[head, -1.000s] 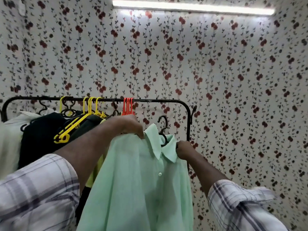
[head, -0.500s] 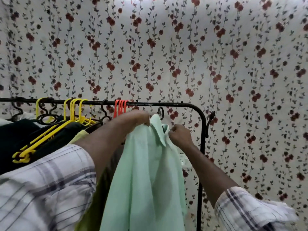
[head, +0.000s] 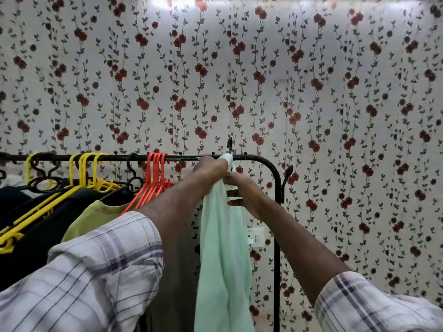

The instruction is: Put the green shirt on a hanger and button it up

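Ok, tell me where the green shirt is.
In the head view, the green shirt hangs centre-right at the rail, gripped by both hands, right of the orange hangers.

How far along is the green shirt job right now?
Done: the shirt is on a black hanger, its hook showing above the rail. In hand: left hand and right hand grip its collar at the rail. Left: hooking it on; buttoning cannot be judged.

I can read no text, label, brand or number anywhere here; the wallpaper (head: 311,92) carries only a flower print.
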